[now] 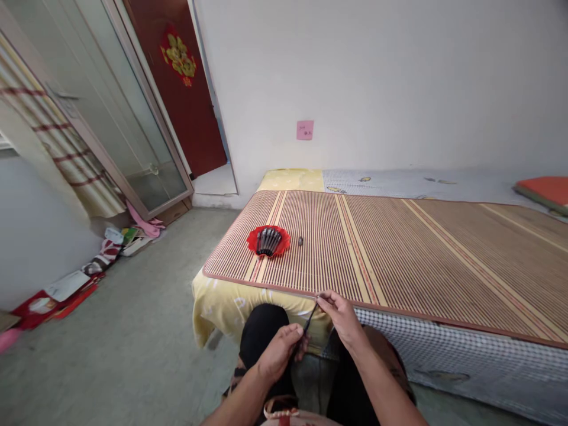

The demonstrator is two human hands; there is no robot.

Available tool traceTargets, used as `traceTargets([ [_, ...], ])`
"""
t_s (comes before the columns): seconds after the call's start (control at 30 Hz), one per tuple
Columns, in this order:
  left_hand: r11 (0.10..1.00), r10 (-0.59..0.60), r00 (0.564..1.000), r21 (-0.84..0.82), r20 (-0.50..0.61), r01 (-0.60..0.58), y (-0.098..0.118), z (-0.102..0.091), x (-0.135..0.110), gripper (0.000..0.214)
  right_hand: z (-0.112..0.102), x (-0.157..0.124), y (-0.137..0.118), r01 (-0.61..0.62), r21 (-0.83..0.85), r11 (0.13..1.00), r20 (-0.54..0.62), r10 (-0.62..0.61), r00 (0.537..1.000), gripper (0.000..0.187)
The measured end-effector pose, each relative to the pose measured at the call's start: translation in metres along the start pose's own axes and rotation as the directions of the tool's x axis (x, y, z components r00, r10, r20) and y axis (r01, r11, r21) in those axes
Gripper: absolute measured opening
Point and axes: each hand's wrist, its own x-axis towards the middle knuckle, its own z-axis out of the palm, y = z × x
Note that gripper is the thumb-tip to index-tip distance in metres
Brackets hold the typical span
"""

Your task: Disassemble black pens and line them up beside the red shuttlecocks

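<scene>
Both my hands hold one thin dark pen [309,323] over my lap, just in front of the bed's edge. My left hand [281,350] is closed round its lower end. My right hand [341,316] pinches its upper tip near the mat's border. On the striped bamboo mat [399,248] lies a red dish [268,241] filled with several dark pens. A small dark cap-like piece [300,241] sits just right of the dish.
The bed carries a yellow sheet [222,305] and a checked cover [444,349]. A pink note [305,130] is stuck on the white wall. A red door [186,77], a glass sliding door [110,118] and floor clutter [89,272] are at left. An orange cushion [545,190] lies far right.
</scene>
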Motion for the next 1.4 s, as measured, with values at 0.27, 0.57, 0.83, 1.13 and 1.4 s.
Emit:
traceTargets([
  [0.27, 0.998, -0.008, 1.000, 0.057, 0.015, 0.008, -0.002, -0.002, 0.000, 0.048, -0.004, 0.007, -0.001, 0.017, 0.003, 1.000, -0.221, -0.016, 0.975, 0.050],
  [0.57, 0.999, 0.015, 1.000, 0.050, -0.005, -0.014, -0.005, -0.003, 0.003, 0.046, -0.050, 0.023, -0.020, 0.147, -0.007, 0.989, -0.446, -0.135, 0.885, 0.047],
  [0.83, 0.999, 0.041, 0.999, 0.000, -0.004, -0.041, 0.000, -0.003, 0.002, 0.039, 0.006, -0.010, 0.011, 0.018, -0.041, 0.999, -0.275, -0.029, 0.961, 0.044],
  [1.13, 0.997, 0.074, 0.997, -0.036, -0.023, -0.074, -0.002, -0.003, 0.002, 0.040, 0.015, -0.013, 0.011, -0.044, 0.093, 0.995, -0.098, 0.053, 0.994, 0.040],
  [1.4, 0.996, 0.075, 0.997, -0.052, -0.018, -0.076, -0.004, -0.005, 0.002, 0.037, 0.018, -0.017, 0.006, -0.083, 0.147, 0.986, -0.005, 0.084, 0.996, 0.041],
])
